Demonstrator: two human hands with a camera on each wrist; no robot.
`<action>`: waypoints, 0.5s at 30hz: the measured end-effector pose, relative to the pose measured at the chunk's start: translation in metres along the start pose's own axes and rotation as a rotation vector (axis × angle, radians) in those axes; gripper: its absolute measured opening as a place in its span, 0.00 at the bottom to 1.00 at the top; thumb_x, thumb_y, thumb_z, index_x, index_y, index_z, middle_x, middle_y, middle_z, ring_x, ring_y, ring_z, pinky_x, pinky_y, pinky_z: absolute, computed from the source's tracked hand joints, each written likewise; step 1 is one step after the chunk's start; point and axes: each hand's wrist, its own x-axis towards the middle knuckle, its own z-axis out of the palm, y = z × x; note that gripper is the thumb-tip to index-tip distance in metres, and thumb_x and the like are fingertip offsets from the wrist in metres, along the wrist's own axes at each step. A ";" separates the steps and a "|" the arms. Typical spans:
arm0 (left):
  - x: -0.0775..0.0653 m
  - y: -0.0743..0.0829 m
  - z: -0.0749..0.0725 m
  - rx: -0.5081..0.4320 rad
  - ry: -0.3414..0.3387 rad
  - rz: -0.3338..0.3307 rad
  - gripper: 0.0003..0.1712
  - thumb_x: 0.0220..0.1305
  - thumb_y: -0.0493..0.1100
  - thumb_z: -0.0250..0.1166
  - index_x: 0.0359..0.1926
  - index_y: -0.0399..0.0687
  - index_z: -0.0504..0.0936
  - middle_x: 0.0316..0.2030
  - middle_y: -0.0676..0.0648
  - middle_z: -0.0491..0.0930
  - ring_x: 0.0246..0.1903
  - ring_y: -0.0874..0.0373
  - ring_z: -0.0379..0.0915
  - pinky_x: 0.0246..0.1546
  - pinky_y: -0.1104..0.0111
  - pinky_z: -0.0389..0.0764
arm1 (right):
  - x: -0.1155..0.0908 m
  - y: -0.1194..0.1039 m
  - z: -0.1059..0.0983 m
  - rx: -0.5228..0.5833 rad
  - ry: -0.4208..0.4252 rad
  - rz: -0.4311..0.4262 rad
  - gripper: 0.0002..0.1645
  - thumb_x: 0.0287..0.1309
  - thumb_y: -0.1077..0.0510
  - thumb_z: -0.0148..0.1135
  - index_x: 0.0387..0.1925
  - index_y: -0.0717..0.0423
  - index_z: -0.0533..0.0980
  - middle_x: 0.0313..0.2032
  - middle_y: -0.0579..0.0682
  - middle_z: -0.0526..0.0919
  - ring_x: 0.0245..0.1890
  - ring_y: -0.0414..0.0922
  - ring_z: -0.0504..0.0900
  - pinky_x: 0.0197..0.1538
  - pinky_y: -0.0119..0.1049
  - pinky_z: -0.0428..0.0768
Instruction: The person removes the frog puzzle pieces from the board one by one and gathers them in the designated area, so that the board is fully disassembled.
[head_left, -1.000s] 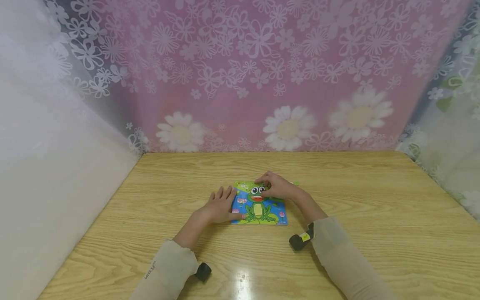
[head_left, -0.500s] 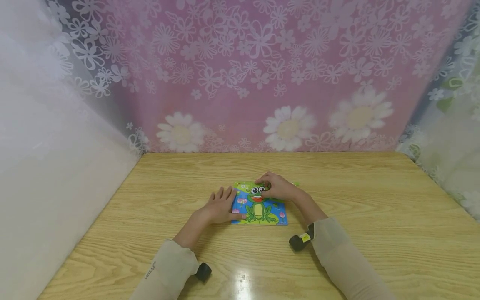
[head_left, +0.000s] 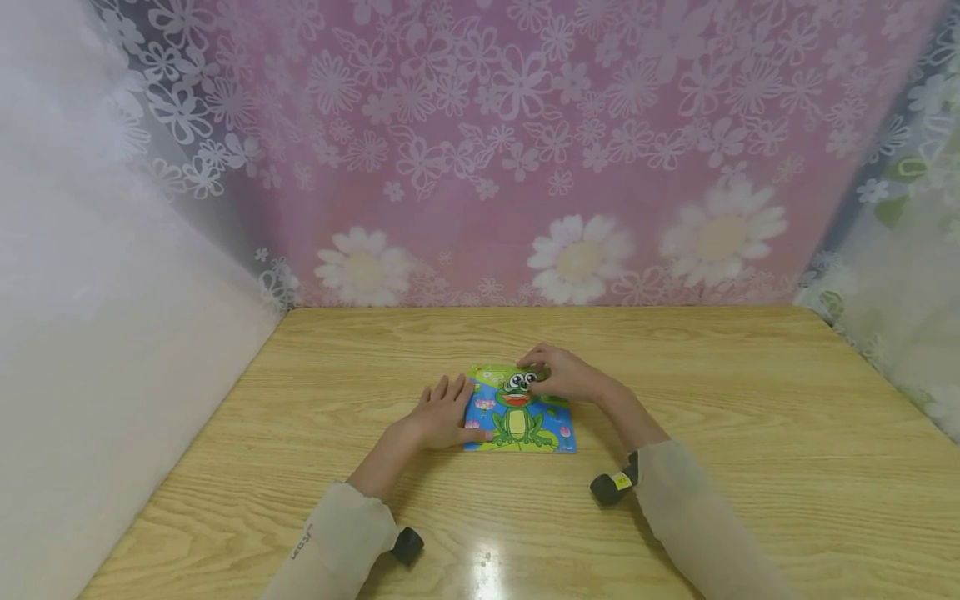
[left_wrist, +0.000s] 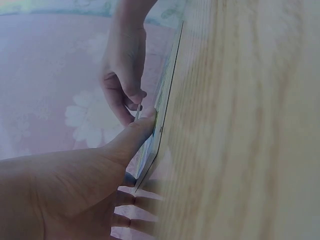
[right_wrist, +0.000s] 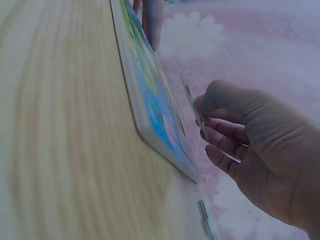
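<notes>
A frog picture puzzle (head_left: pixel 517 425) in green and blue lies flat near the middle of the table. My left hand (head_left: pixel 438 415) steadies its left side, with the thumb (left_wrist: pixel 135 135) resting on the board's lower left corner and the other fingers stretched along the left edge. Between thumb and fingertips, my right hand (head_left: pixel 566 375) pinches a thin puzzle piece with the frog's eyes (head_left: pixel 522 381). In the right wrist view the held puzzle piece (right_wrist: pixel 192 105) is tilted and raised off the board, seen edge-on.
Another thin piece (right_wrist: pixel 206 220) lies beyond the board in the right wrist view. The wooden table (head_left: pixel 750 433) ends at a pink flowered curtain (head_left: pixel 465 233) behind, with a pale wall (head_left: pixel 150 333) at left.
My right hand has shifted slightly right, carrying the eye piece out of line with the frog's face. The green bit right of that hand is now hidden. My left hand stays put.
</notes>
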 end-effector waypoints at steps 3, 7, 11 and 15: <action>0.001 -0.002 0.002 -0.011 0.005 -0.002 0.54 0.58 0.69 0.53 0.71 0.40 0.43 0.70 0.39 0.38 0.67 0.39 0.29 0.62 0.47 0.38 | -0.005 0.002 -0.005 -0.012 0.017 -0.032 0.23 0.52 0.62 0.60 0.52 0.63 0.74 0.47 0.54 0.71 0.44 0.50 0.73 0.44 0.42 0.75; 0.002 -0.003 0.003 -0.016 0.008 0.001 0.55 0.57 0.70 0.53 0.71 0.40 0.43 0.70 0.39 0.37 0.67 0.40 0.29 0.62 0.46 0.38 | -0.013 0.006 -0.012 -0.043 0.048 -0.078 0.23 0.51 0.63 0.59 0.51 0.65 0.75 0.44 0.55 0.72 0.40 0.48 0.72 0.38 0.38 0.76; 0.001 -0.003 0.003 -0.019 0.009 0.010 0.55 0.58 0.69 0.53 0.71 0.39 0.42 0.70 0.38 0.37 0.67 0.39 0.28 0.62 0.46 0.37 | -0.021 0.009 -0.020 -0.051 0.045 -0.025 0.23 0.51 0.64 0.60 0.52 0.63 0.75 0.46 0.54 0.72 0.39 0.47 0.72 0.36 0.38 0.74; 0.000 -0.002 0.002 -0.015 0.008 0.011 0.54 0.58 0.68 0.54 0.71 0.39 0.42 0.70 0.38 0.37 0.67 0.39 0.28 0.62 0.46 0.37 | -0.030 0.012 -0.028 -0.080 0.048 -0.008 0.23 0.53 0.63 0.60 0.53 0.63 0.74 0.47 0.54 0.72 0.40 0.47 0.72 0.35 0.37 0.73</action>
